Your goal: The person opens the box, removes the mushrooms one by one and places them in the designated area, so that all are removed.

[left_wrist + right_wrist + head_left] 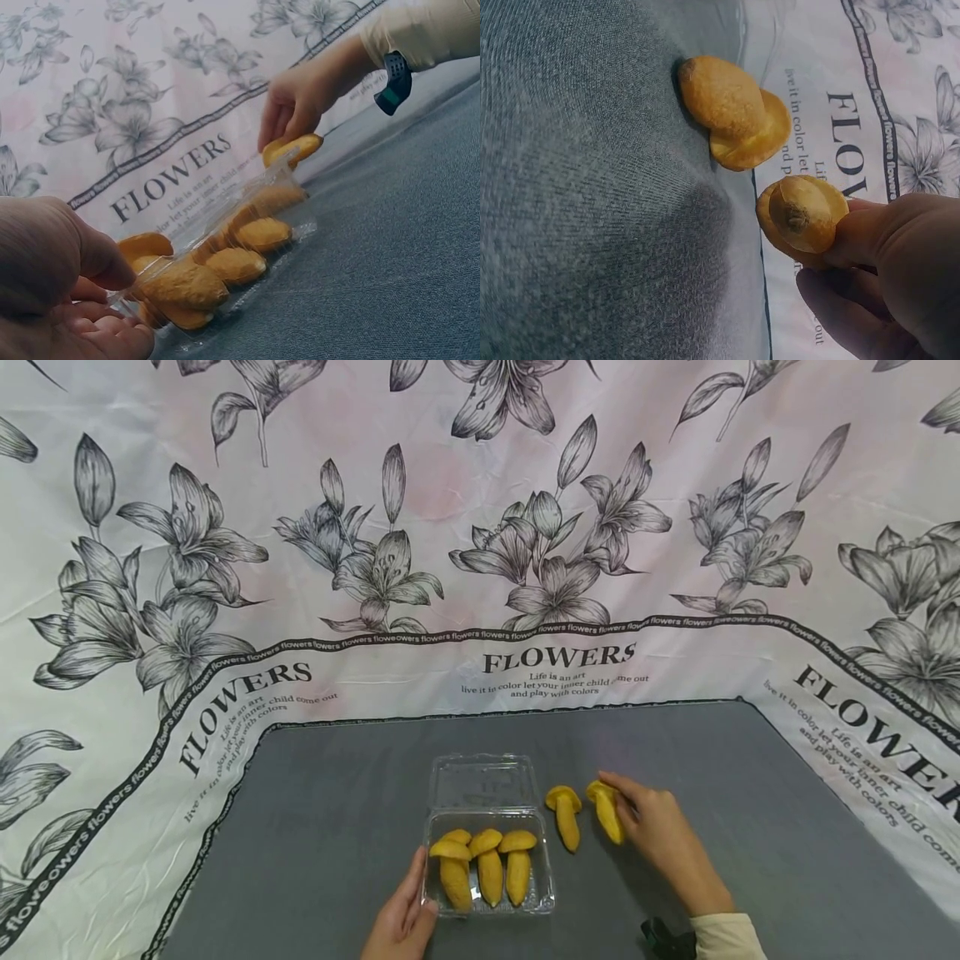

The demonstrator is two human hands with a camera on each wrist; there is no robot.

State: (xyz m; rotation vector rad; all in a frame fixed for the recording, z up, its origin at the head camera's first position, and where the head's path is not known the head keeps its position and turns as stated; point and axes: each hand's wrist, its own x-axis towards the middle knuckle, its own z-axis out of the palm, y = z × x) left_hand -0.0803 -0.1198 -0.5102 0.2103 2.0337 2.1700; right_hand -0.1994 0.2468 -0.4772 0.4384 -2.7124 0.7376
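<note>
My left hand (401, 914) holds the left edge of a clear plastic clamshell box (550, 868), thumb and fingers pinching its wall in the left wrist view. Several yellow mushrooms (517, 877) with rounded caps and thick stems lie inside, stems toward me. Between thumb and fingers, my right hand (663, 831) pinches another yellow mushroom (802, 217) by its cap, its stem end facing the right wrist camera. A loose yellow mushroom (567, 820) lies on the table between the box and the right hand, cap pointing away from me.
The box's clear lid (480, 783) is folded back on the far side. Beneath everything is a grey cloth-covered table (337, 827). A white flower-printed curtain (420, 677) borders its back and sides. A dark band (395, 84) sits on the right wrist by a cream sleeve.
</note>
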